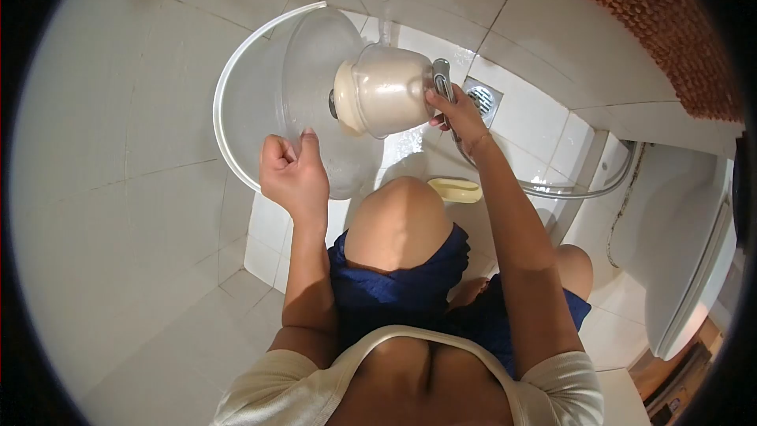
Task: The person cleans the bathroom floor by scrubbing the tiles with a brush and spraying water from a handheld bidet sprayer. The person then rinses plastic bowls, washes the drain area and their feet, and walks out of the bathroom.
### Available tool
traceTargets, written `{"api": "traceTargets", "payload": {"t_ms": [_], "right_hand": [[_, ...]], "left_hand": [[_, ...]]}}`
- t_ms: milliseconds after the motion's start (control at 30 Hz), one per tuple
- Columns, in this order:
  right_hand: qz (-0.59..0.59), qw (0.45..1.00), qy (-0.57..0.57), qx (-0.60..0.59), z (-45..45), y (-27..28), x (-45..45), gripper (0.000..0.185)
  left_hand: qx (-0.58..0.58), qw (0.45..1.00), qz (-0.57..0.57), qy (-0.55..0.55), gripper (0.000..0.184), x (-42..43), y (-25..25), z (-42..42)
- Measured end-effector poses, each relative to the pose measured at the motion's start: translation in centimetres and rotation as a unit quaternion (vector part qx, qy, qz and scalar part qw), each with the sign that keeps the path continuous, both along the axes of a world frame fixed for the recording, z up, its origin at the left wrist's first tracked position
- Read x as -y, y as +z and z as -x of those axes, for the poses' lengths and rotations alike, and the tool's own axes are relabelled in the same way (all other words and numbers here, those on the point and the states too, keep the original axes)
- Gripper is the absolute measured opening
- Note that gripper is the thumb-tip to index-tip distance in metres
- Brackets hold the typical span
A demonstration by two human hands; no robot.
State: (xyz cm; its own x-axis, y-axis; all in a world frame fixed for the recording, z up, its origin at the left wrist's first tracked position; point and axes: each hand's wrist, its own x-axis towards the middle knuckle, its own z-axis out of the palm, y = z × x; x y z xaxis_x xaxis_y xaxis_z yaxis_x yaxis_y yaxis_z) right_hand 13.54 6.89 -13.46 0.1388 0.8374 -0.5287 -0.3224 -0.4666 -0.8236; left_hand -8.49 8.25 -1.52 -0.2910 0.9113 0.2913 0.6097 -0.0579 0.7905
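White bathroom tiles (530,118), metal drain (482,101), right hand (460,116) gripping chrome sprayer (441,72), left hand (296,173) loosely fisted

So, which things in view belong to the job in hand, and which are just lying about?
Seemingly in the job:
- metal sprayer, in the right grip
- its hose
- large clear tub
- smaller clear container

Seemingly just there:
- pale yellow item on the floor, not held
- shaggy brown mat
- toilet
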Motion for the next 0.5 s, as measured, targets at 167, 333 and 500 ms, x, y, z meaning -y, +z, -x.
{"api": "traceTargets", "payload": {"t_ms": [167, 333, 500], "right_hand": [[-0.015, 1.0, -0.014, -0.004, 0.0, -0.3, 0.0, 0.065], [-0.022, 0.997, 0.004, 0.073, -1.0, 7.6, 0.3, 0.059], [-0.098, 0.98, 0.127, 0.122, 0.1, 13.9, -1.5, 0.051]], "left_hand": [[-0.002, 1.0, -0.025, -0.017, 0.039, -0.2, 0.4, 0.2], [0.266, 0.963, 0.036, 0.004, 0.026, -2.3, 0.0, 5.0], [0.538, 0.835, 0.1, 0.066, 0.02, -3.7, -5.3, 9.4]]}}
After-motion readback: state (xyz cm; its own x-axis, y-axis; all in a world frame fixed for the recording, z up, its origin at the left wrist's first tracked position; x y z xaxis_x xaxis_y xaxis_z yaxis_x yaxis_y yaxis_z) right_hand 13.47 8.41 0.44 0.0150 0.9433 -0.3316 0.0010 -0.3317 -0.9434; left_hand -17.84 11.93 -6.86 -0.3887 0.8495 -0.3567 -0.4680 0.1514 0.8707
